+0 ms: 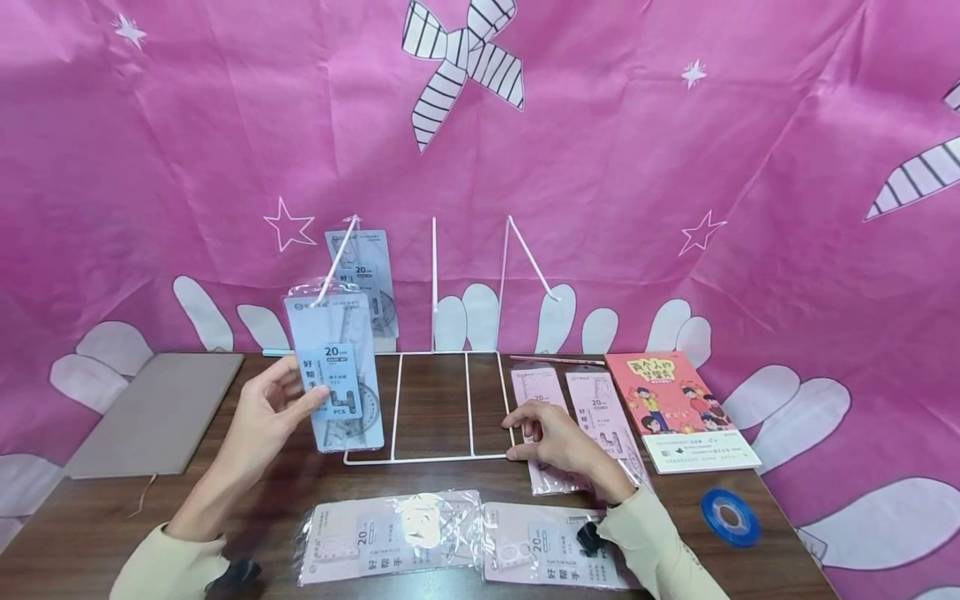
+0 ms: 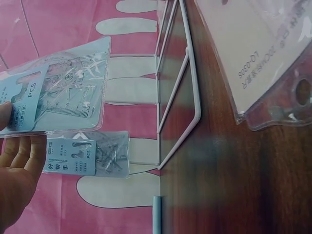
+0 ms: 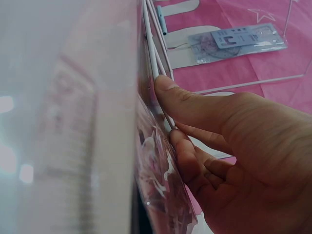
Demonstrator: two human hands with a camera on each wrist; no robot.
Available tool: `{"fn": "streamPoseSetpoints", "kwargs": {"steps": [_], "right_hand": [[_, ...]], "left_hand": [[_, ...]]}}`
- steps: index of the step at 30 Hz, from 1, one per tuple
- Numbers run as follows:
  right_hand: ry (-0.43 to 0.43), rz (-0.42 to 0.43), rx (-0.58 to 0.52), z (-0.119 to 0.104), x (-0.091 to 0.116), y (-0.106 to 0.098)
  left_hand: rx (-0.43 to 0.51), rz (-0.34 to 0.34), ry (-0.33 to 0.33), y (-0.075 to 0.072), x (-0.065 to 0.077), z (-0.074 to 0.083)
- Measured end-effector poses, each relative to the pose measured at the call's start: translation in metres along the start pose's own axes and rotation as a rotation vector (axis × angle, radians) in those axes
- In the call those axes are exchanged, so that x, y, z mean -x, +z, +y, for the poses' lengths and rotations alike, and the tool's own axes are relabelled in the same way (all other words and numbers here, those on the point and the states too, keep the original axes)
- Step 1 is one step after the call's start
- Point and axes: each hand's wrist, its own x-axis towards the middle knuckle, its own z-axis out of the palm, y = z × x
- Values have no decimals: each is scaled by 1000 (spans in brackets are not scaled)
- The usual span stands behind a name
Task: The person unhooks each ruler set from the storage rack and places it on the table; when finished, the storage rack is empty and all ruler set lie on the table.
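Observation:
My left hand (image 1: 266, 408) pinches a blue packet of rulers (image 1: 333, 325) between thumb and fingers and holds it upright. The packet's clear top overlaps the front tip of the left hook on a white wire rack (image 1: 396, 408). Behind it, a second blue ruler packet (image 1: 384, 283) hangs at the back of that hook. Low at the rack's right side, my right hand (image 1: 558, 437) grips the base wire between thumb and fingers, as the right wrist view shows. Two pink ruler packets (image 1: 537, 385) lie beside and partly under this hand.
Two more pink packets (image 1: 337, 546) lie along the front of the wooden table (image 1: 262, 500). To the right are a red book (image 1: 675, 400) and a roll of blue tape (image 1: 712, 518). A grey flat board (image 1: 161, 408) lies left. Pink printed cloth (image 1: 600, 150) hangs behind.

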Motion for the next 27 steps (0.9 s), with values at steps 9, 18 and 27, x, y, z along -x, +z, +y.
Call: {"fn": "streamPoseSetpoints", "kwargs": {"steps": [9,18,27], "right_hand": [[-12,4,-3,-2,0,0],[-14,6,-9,2,0,1],[-15,10,-10,4,0,2]], "left_hand": [[-40,5,-5,-1,14,8],[-10,-28,42,-2,26,16],[-18,-31,35,-3,34,26]]}}
